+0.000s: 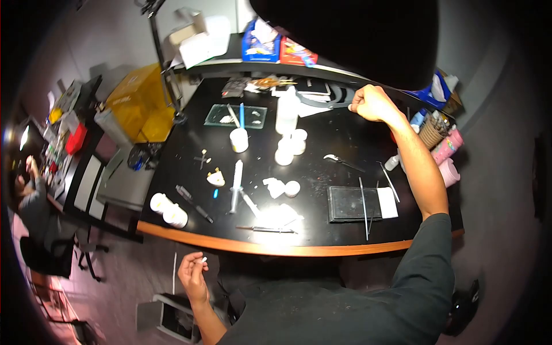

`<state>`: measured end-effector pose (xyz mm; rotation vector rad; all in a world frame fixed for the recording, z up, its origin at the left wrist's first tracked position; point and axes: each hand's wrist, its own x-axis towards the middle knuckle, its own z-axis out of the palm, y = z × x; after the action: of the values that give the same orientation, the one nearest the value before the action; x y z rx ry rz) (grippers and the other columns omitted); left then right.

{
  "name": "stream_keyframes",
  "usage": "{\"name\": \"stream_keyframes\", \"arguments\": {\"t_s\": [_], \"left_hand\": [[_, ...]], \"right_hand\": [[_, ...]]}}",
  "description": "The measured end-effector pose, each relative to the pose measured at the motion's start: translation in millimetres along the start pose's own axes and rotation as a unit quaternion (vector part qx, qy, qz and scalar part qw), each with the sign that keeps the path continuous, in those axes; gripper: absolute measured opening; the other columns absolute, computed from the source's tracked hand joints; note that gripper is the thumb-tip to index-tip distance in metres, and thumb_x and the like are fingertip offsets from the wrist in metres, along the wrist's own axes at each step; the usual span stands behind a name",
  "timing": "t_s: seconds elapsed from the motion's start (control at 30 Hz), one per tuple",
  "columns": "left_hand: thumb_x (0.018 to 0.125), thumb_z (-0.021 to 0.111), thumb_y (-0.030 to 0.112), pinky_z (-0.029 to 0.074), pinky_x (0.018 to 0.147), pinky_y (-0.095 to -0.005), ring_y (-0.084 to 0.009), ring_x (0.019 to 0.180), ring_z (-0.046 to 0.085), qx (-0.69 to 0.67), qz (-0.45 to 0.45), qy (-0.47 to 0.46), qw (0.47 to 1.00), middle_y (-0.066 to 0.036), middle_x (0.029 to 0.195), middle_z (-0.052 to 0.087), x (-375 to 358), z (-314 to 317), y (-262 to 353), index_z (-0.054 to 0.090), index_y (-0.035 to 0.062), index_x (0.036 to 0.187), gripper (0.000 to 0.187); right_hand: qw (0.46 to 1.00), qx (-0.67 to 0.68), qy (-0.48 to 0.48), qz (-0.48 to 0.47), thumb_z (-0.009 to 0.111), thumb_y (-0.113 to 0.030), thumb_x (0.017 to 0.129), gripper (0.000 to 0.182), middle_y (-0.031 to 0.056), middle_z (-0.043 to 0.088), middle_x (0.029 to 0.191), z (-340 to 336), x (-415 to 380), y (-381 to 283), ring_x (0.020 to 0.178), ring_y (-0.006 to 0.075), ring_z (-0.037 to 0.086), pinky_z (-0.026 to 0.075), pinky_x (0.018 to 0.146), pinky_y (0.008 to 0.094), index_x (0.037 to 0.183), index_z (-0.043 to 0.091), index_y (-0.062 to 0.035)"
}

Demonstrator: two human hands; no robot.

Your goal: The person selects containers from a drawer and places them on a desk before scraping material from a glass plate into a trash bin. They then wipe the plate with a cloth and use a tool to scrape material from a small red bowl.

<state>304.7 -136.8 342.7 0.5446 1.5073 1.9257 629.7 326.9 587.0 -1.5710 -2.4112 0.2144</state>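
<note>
My left hand [194,277], in front of the desk's near edge, pinches a small white piece [204,260] between thumb and fingertips. At the back right, my right hand [372,103] is closed with its fingers curled, right at the end of a grey curved band [325,104]; I cannot tell what is in its grip. White papers lie under that band. Nearer on the desk are a dental model [215,177], a syringe [236,187], a white jar with tools [239,140] and a curved-tip hand tool [339,160].
The black desk [310,213] has a wooden front edge. On it stand white bottles [286,118], lidded jars [175,215], a glass slab [215,115] and a dark tray [348,204] with thin instruments. Pink cups [448,146] stand at right. Another person [37,201] sits far left.
</note>
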Motion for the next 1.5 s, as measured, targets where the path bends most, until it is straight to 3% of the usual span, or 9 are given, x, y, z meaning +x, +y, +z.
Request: {"name": "stream_keyframes", "arguments": {"t_s": [0.3,0.53,0.8,0.9,1.07,1.2,1.23,1.33,1.5], "left_hand": [[0.093,0.049,0.003,0.036,0.062,-0.0228,-0.0076,0.066,0.044,-0.011,0.001,0.154,0.988,0.001,0.077,0.05,-33.7,-79.7,-27.2,0.06,-0.0003,0.104,0.017],[0.096,0.05,0.0,0.041,0.064,-0.0252,-0.0101,0.069,0.05,0.231,-0.015,0.303,0.925,-0.002,0.082,0.057,-61.2,-193.6,-100.6,0.062,-0.0001,0.105,0.016],[0.083,0.064,-0.002,0.053,0.074,-0.0299,-0.018,0.078,0.065,0.303,-0.075,0.454,0.834,-0.008,0.087,0.07,-89.4,-358.8,-251.0,0.07,0.0,0.098,0.016],[0.075,0.068,-0.003,0.053,0.078,-0.0324,-0.0172,0.081,0.066,0.246,-0.089,0.452,0.853,-0.008,0.09,0.073,-98.1,-381.4,-268.7,0.075,0.001,0.094,0.02],[0.074,0.072,0.012,0.055,0.081,-0.0373,-0.0321,0.09,0.072,0.316,-0.247,0.539,0.74,-0.017,0.092,0.075,-117.2,-389.9,-255.3,0.078,0.0041,0.088,0.017],[0.078,0.071,0.017,0.053,0.094,-0.0382,-0.0331,0.107,0.069,0.264,-0.294,0.544,0.74,-0.019,0.114,0.073,-121.8,-425.8,-273.5,0.074,0.0032,0.113,0.037],[0.084,0.07,0.021,0.05,0.097,-0.0428,-0.0326,0.12,0.061,0.139,-0.277,0.543,0.781,-0.017,0.135,0.062,-121.4,-421.8,-272.8,0.059,0.0021,0.135,0.055],[0.088,0.069,0.024,0.046,0.096,-0.056,-0.0351,0.131,0.048,0.045,-0.327,0.524,0.785,-0.013,0.147,0.047,-114.2,-397.6,-240.8,0.044,0.0043,0.145,0.066],[0.085,0.071,0.017,0.05,0.093,-0.035,-0.0237,0.1,0.066,0.183,-0.169,0.504,0.827,-0.014,0.113,0.071,-87.3,-386.0,-248.5,0.069,-0.0002,0.12,0.039]], "right_hand": [[0.988,0.121,-0.039,-0.083,0.086,-0.045,0.072,0.086,0.0199,0.068,0.119,93.3,61.9,-93.9,0.111,0.0298,0.066,0.05,0.097,0.038,0.137,0.055,0.0019],[0.985,0.164,0.018,-0.048,0.089,-0.029,0.067,0.056,0.0141,0.072,0.106,135.1,78.6,-88.3,0.098,0.0246,0.07,0.053,0.091,0.0365,0.11,0.067,-0.0011],[0.99,0.058,0.116,-0.061,0.087,-0.03,0.067,0.059,0.0141,0.073,0.107,51.9,3.5,-54.8,0.1,0.0245,0.07,0.052,0.093,0.035,0.116,0.068,-0.0039],[0.974,0.172,0.086,-0.122,0.082,-0.018,0.078,0.047,0.008,0.07,0.1,29.6,-14.0,-32.1,0.091,0.0174,0.067,0.054,0.086,0.0324,0.118,0.065,0.0004],[0.964,0.15,0.064,-0.209,0.081,-0.023,0.084,0.057,0.0121,0.064,0.113,1.9,-26.2,-7.4,0.105,0.0214,0.062,0.05,0.097,0.036,0.13,0.059,0.0024],[0.966,0.17,0.01,-0.196,0.082,-0.022,0.082,0.056,0.0103,0.063,0.114,-1.7,-74.9,-87.8,0.104,0.0189,0.06,0.05,0.094,0.0341,0.128,0.06,-0.0007],[0.967,0.115,0.031,-0.225,0.082,-0.019,0.079,0.054,0.0086,0.063,0.114,1.9,-87.0,-115.8,0.1,0.0177,0.061,0.05,0.092,0.0332,0.126,0.062,-0.0015],[0.957,0.171,-0.033,-0.231,0.083,-0.023,0.071,0.059,0.0053,0.066,0.105,15.5,-95.4,-182.3,0.097,0.0147,0.061,0.049,0.091,0.0309,0.123,0.062,-0.0015],[0.926,0.19,-0.021,-0.326,0.082,-0.04,0.072,0.064,0.0164,0.072,0.11,70.8,-55.9,-263.0,0.104,0.027,0.069,0.051,0.096,0.0386,0.123,0.066,-0.005]]}}
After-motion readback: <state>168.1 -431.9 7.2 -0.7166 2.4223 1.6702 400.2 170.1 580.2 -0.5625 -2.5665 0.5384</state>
